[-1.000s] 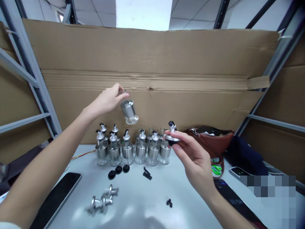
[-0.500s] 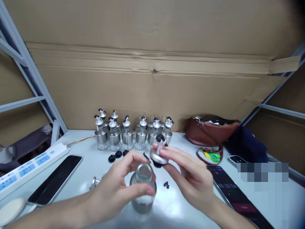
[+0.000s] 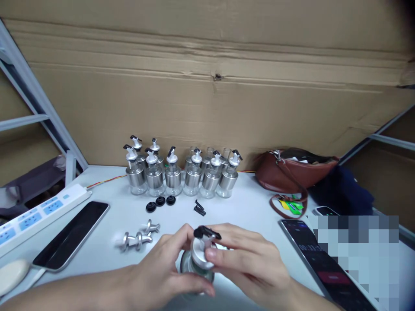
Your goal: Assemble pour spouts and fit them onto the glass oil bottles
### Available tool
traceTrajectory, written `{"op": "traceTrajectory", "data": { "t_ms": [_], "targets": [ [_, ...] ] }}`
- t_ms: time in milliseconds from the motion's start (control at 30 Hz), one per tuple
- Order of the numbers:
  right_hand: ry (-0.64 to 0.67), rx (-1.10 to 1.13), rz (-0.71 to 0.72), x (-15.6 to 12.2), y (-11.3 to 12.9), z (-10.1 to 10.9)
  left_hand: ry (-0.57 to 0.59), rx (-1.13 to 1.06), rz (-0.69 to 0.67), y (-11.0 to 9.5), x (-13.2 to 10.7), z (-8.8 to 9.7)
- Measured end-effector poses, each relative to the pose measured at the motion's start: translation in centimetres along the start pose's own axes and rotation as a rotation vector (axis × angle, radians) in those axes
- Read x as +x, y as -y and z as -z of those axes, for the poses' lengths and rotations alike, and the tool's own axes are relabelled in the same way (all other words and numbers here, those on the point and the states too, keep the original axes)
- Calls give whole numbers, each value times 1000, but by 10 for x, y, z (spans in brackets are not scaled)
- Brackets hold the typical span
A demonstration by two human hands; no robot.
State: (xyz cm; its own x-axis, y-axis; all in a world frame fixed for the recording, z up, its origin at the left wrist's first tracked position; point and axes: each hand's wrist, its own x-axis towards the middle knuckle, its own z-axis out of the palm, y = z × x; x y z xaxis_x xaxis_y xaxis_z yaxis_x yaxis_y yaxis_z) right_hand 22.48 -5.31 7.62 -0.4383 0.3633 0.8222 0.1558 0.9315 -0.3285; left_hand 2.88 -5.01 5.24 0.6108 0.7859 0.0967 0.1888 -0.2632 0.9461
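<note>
held bottle [image 3: 187,264] partly behind hands [image 3: 158,270]

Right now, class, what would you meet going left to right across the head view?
White round disc, black-screened phone, loose silver spouts, hand-held glass bottle, reddish-brown bag, dark blue cloth.

The left hand [image 3: 167,270] and right hand [image 3: 254,263] are bare, with slender fingers. The 2 forearms [image 3: 94,283] are bare and slim too.

You can reach forward over the bench [image 3: 251,209] between the black clips [image 3: 199,211] and the phone [image 3: 314,257] on your right. Ahead, the bottles [image 3: 192,181] bar your way, cardboard [image 3: 207,112] behind them; to your left, metal spouts [image 3: 138,241] and black stoppers [image 3: 160,201] obstruct.
</note>
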Motion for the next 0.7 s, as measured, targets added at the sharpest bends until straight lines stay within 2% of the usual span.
{"op": "traceTrajectory", "data": {
  "t_ms": [67, 100, 200, 267, 300, 400, 533, 700],
  "targets": [
    [33, -2, 56, 0, 0, 0, 27, -74, -27, 2, -1, -1],
    [46, -12, 76, 0, -1, 1, 20, -110, -84, 4, -1, -1],
    [88, -43, 105, 0, 0, 3, -46, -109, -419, 14, 1, -3],
    [109, -82, 110, -1, 1, 4, -32, -39, -589, 20, 3, -3],
    [105, -100, 94, -1, 2, 4, -1, -12, -612, 22, 3, -2],
    [77, -108, -3, -1, 5, 2, 74, 18, -564, 25, 5, 1],
    [95, 8, -164, -1, 5, 0, 54, 30, -591, 22, 9, 4],
    [37, 59, -134, -5, 3, -3, 96, 80, -706, 15, 16, 7]
  ]
}}
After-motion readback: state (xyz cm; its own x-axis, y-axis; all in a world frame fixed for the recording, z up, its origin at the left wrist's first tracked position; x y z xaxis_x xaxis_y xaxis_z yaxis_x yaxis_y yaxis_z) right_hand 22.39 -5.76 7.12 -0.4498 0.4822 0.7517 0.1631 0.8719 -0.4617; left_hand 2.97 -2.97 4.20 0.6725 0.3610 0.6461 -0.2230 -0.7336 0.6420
